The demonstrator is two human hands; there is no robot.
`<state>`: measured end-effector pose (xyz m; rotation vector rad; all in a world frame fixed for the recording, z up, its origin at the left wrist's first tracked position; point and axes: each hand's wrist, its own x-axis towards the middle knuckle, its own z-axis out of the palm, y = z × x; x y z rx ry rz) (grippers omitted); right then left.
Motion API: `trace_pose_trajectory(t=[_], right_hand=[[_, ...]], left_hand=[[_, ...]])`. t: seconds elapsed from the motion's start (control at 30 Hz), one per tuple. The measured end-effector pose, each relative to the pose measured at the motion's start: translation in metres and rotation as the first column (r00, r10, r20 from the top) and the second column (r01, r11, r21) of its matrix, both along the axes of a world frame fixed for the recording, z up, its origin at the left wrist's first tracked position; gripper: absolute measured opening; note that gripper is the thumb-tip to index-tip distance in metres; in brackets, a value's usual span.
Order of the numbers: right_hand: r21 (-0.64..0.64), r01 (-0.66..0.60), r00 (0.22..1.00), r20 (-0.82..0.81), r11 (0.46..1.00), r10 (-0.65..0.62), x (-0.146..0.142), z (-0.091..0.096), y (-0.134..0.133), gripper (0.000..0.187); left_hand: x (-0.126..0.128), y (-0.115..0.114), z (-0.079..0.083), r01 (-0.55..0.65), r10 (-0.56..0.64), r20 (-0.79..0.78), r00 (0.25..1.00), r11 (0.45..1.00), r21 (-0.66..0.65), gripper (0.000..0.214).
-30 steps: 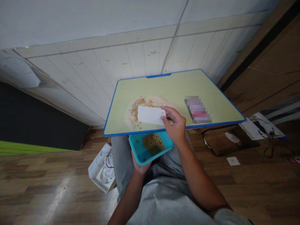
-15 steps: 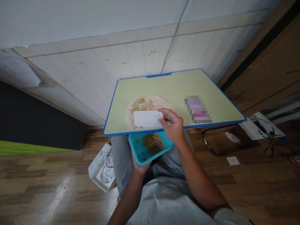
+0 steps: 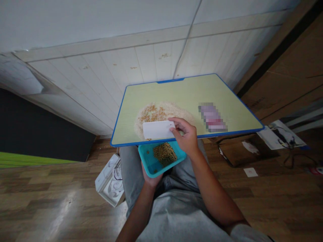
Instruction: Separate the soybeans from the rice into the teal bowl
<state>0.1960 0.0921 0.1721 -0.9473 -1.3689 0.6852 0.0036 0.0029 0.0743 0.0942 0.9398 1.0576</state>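
My right hand [image 3: 186, 135] pinches one end of a white card [image 3: 158, 129] with a small hole near the grip. The card is over the front edge of a pile of white rice-like grains [image 3: 174, 109], where yellow-brown kernels [image 3: 151, 114] lie scattered. Below the table's near edge, my left hand [image 3: 152, 178] supports a turquoise plastic tub [image 3: 155, 171] from beneath; most of its fingers are hidden under the tub. Several round tan beans or kernels [image 3: 165, 153] are heaped inside, with a few lying apart on the tub's floor.
The pale yellow table [image 3: 186, 90] has a blue rim and stands against a white panelled wall [image 3: 151, 60]. A pixelated flat item [image 3: 212, 117] lies at its right. On the floor are an opened white box [image 3: 111, 183] at left and a cardboard box [image 3: 247, 149] at right.
My right hand has drawn the white card slightly toward the table's near edge, uncovering more of the kernels behind it. The tub and my left hand have stayed in place.
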Motion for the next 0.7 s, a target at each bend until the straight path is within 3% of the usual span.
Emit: trace_pose_trajectory(t=[0.7], right_hand=[[-0.033,0.018,0.999,-0.030,0.999,-0.019,0.005,0.001,-0.006,0.032]], left_hand=[[0.003,0.000,-0.015,-0.032,0.033,0.039,0.999,0.999,-0.033,0.072]])
